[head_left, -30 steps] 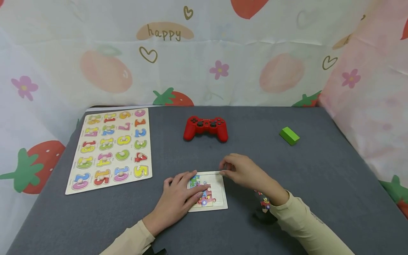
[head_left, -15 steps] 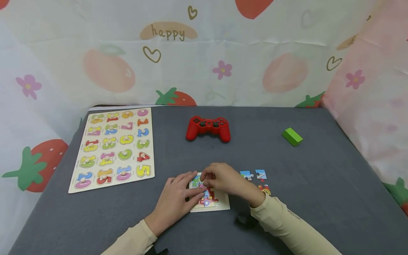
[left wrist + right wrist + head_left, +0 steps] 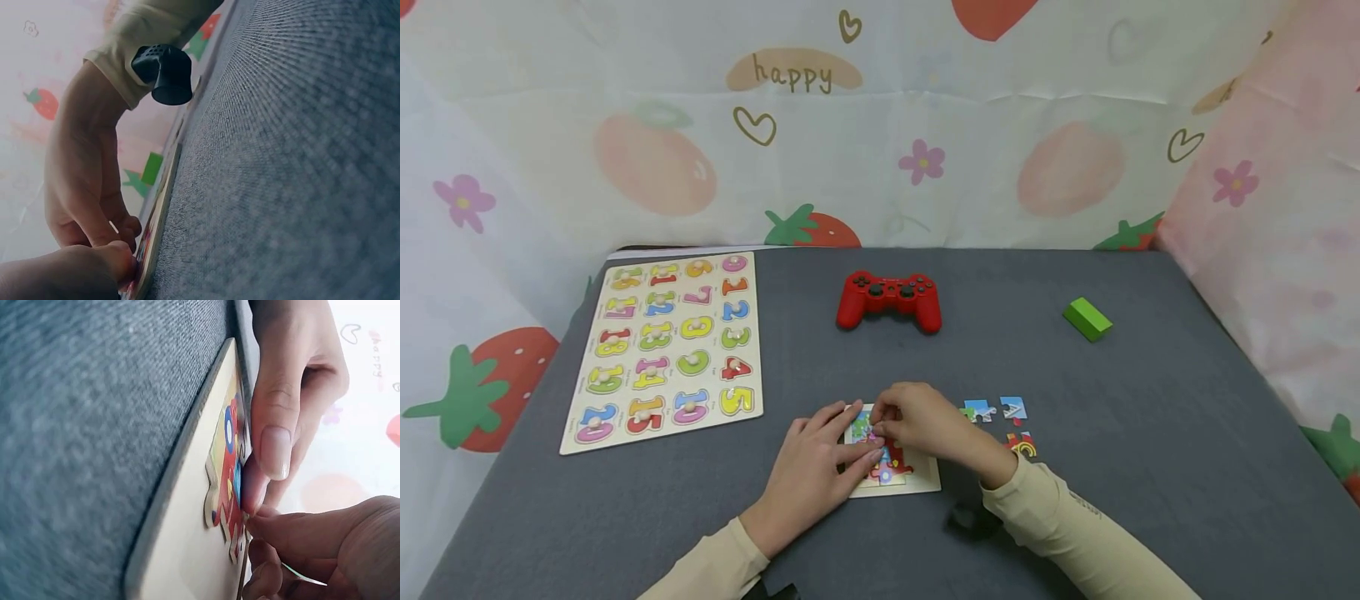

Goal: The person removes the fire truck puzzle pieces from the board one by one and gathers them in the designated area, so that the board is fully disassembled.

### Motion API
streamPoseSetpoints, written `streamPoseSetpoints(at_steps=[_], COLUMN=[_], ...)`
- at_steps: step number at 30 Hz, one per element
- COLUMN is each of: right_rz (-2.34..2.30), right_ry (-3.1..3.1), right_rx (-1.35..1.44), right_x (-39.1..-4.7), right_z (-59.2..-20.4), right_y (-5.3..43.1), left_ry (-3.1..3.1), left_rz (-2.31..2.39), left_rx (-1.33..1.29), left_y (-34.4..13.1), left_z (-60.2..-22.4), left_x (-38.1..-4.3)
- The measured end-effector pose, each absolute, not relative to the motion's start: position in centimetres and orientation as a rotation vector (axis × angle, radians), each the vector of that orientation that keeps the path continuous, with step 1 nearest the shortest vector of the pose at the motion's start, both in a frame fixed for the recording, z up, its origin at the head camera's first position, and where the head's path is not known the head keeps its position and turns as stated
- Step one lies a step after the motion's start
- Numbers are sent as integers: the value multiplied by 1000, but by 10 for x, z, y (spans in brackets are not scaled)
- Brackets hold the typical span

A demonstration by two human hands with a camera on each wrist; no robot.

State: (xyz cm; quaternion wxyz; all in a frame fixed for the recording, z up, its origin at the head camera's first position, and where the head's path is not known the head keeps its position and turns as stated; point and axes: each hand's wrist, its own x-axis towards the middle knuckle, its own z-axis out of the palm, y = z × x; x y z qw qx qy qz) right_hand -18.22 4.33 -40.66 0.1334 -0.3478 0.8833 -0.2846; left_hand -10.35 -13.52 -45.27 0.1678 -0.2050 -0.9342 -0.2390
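A small wooden jigsaw tray (image 3: 927, 479) lies near the front of the table, with joined picture pieces (image 3: 228, 469) in its left part. My left hand (image 3: 820, 454) lies over the tray's left side, fingers extended and fingertips on the pieces. My right hand (image 3: 921, 421) is bent over the top of the tray, its thumb and fingertips pinched together beside the left index finger. Between the right fingers a thin, green-edged puzzle piece (image 3: 303, 575) shows; the fingers hide most of it. In the left wrist view the right hand (image 3: 87, 187) stands close over the tray.
Right of the tray lie loose puzzle pieces (image 3: 1013, 407), partly behind the right forearm. A number peg board (image 3: 718, 350) occupies the left of the table. Farther back are a red game controller (image 3: 887, 302) and a green block (image 3: 1087, 319). A printed curtain (image 3: 970, 200) hangs behind.
My right hand has moved left from the tray's upper right corner to over the joined pieces, uncovering the loose pieces on the table. My left hand stays on the tray.
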Motion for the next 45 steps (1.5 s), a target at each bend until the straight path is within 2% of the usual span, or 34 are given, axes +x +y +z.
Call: streamPoseSetpoints(at_steps=[9,36,45], right_rz=[-852,-871,-912], right_ry=[2562,2546,2610], right_rx=[-892,-879,-838], right_x=[-181,-184,-198], right_z=[-409,-407,-390], right_y=[41,42,77], left_ry=[-2647,-2622,-2637], left_rz=[-695,-687,-676], left_rx=[-551,-553,-554], left_y=[-135,-136,-136], left_z=[-452,-458,-456], left_x=[-104,-105,-104])
